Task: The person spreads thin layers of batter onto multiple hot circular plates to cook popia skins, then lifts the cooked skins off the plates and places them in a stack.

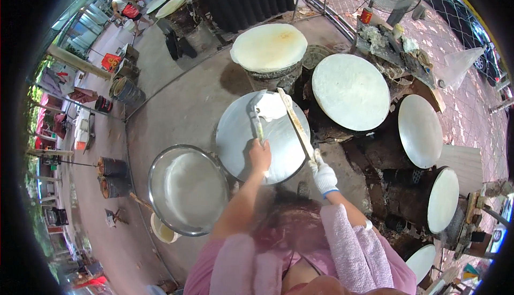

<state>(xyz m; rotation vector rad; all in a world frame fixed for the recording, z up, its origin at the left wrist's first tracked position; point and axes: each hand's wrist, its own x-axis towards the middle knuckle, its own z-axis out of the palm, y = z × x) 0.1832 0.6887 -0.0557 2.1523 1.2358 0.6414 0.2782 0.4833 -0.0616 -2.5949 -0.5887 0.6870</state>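
White mass gathered between two tools

Head view: the white mass (272,106) sits on or just above the far part of the round plate (284,156). The work looks partway along; whether a thin coat covers the plate, I cannot tell. The hands are apart: the left hand (260,156) grips a scraper (259,127) pointing away, the gloved right hand (324,177) a wooden stick (296,120) slanting away leftward.
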